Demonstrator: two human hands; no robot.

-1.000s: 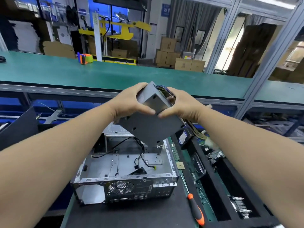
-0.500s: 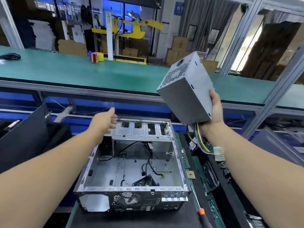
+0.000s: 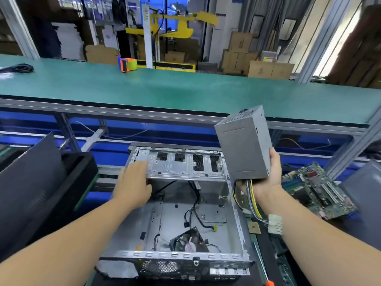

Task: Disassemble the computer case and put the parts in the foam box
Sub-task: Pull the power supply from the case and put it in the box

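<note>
PSU (image 3: 244,145) is being held clear above the computer case (image 3: 175,203), right hand (image 3: 266,182) fingers clamped underneath (cables dangling free); left hand (image 3: 134,182), fingers apart, is steadying the drive cage.

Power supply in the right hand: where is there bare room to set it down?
The green bench top is bare between the tape dispenser and its right end. Crowded: the case floor with fan and cables, and the motherboard right of the power supply.

A grey power supply (image 3: 244,147) with dangling wires is hanging tilted above the right side of the opened, gutted metal computer case (image 3: 179,203).
</note>
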